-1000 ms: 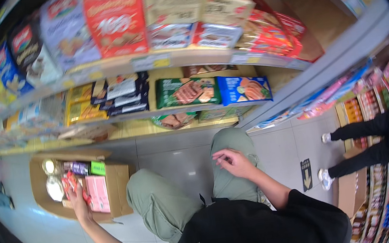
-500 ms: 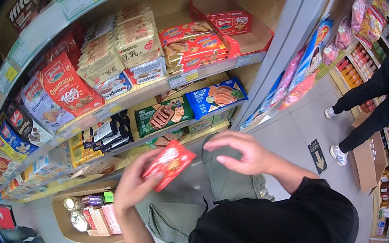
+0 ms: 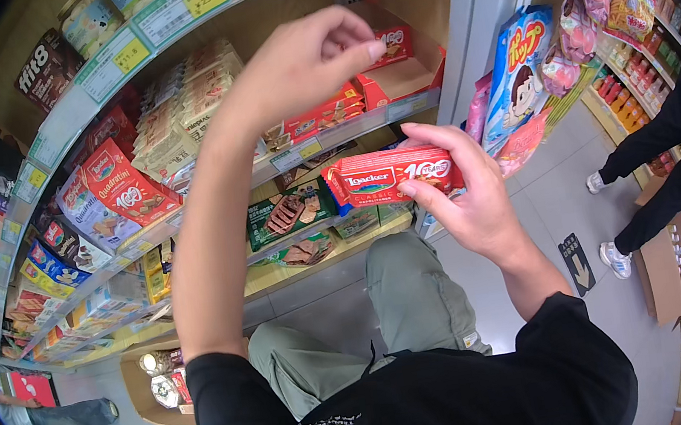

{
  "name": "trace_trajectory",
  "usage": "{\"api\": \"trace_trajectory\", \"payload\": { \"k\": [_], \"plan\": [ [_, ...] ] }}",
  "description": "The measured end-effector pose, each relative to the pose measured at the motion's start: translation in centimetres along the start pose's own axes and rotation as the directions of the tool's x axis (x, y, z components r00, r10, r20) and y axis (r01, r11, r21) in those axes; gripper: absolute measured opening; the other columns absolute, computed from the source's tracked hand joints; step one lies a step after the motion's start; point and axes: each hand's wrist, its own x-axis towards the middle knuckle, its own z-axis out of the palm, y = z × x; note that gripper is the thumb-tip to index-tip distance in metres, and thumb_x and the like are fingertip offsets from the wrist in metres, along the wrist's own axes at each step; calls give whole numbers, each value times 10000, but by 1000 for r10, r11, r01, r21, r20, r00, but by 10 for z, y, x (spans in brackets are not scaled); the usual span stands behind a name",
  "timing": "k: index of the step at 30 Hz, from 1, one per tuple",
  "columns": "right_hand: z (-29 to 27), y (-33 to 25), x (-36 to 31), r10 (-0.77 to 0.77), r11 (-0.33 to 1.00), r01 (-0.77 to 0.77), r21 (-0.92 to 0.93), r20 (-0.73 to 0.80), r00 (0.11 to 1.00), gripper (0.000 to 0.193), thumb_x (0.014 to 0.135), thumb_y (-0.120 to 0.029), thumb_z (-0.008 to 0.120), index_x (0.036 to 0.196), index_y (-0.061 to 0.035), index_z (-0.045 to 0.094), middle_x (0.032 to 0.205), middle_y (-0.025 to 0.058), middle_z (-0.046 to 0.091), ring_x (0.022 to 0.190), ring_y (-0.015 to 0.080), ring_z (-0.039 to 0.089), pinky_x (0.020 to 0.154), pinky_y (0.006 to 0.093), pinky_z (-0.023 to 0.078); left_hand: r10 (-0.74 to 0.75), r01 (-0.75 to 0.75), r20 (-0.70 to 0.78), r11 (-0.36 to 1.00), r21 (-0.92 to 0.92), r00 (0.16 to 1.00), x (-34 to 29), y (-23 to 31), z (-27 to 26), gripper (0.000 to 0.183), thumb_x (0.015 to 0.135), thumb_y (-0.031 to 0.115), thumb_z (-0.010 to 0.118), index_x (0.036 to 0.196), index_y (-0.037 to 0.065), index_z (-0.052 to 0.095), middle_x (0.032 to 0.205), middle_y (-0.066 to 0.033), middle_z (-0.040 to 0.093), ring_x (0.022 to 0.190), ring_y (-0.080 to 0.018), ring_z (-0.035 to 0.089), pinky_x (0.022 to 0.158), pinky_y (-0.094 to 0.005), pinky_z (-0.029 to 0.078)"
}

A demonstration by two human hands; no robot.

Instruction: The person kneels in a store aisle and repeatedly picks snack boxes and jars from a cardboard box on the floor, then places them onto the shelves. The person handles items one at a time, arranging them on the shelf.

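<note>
My right hand [image 3: 466, 187] holds a red wafer packet [image 3: 375, 179] by its right end, thumb across the front and fingers behind. The packet lies level, printed face toward me. My left hand [image 3: 316, 61] is raised at the upper shelf, fingers loosely curled with the thumb apart and nothing visible in them. It hangs before an open red display box [image 3: 403, 84], where another red packet [image 3: 396, 43] shows just past the thumb. My left forearm hides part of the cream-coloured wafer packs [image 3: 196, 94]. Red and orange packs [image 3: 327, 113] lie partly covered below my left hand.
Standing pouches [image 3: 130, 184] line the shelf's left side. A green snack pack [image 3: 293, 213] lies on the shelf below. Bagged snacks [image 3: 519, 68] hang beyond the grey upright [image 3: 478, 31]. A carton of goods [image 3: 145, 393] sits on the floor at left; another person's legs [image 3: 652, 163] show at right.
The red packet has passed from my left hand to my right. My left hand has risen to the display box on the upper shelf.
</note>
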Motion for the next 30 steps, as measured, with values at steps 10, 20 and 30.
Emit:
{"api": "trace_trajectory", "payload": {
  "k": [10,20,30],
  "plan": [
    [-20,4,18,-237,969,216,-117,-207,949,712,908,0,820,1530,-8,474,1327,178,651,1193,258,682,1003,373,565,169,-278,505,950,146,846,14,61,-11,347,901,264,818,1087,-15,730,872,-149,756,781,-231,721,718,-363,561],
    [28,52,-90,-335,942,329,-63,-216,917,647,828,0,793,1408,-3,507,1407,223,563,1211,380,673,1007,429,575,36,-78,139,947,312,990,41,8,-26,367,971,304,782,1164,0,713,985,-102,760,887,-142,703,814,-303,556],
    [101,138,-223,162,986,-147,-80,223,961,397,938,-64,673,1326,-25,601,1247,178,671,1143,377,670,964,443,559,-47,61,-48,937,344,998,105,-52,10,392,935,324,804,1207,47,748,995,-85,751,889,-178,706,823,-324,568]
  ]
}}
